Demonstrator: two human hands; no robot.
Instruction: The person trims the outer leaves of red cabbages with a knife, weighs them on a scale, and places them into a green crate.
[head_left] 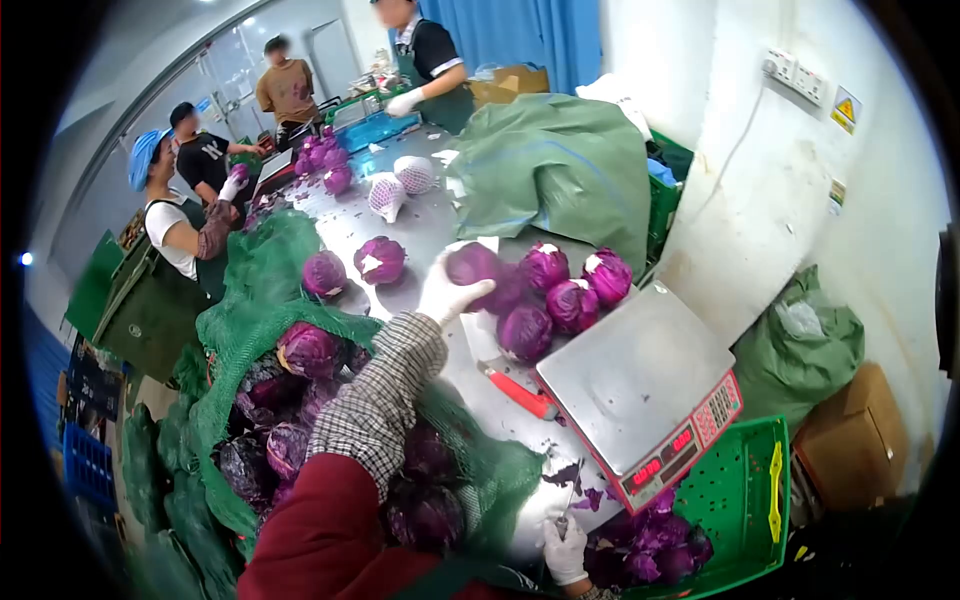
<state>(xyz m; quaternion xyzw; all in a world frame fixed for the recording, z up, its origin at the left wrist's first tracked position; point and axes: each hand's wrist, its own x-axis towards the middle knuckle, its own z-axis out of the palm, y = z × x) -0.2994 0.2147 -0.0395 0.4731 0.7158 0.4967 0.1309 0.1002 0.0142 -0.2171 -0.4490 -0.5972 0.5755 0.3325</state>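
Metal table (462, 392), left fingers (478, 291) around purple cabbage (473, 263), rounded, long axis unclear

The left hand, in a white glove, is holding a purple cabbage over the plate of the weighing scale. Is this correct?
Not quite: in the head view the left hand, in a white glove, holds a purple cabbage over the metal table, beside the group of cabbages, not over the plate of the weighing scale.

Purple cabbages (525, 332), green netting (270, 265), a red-edged scale (630, 375), blue curtain (520, 45), black-and-white checked sleeve (375, 400).
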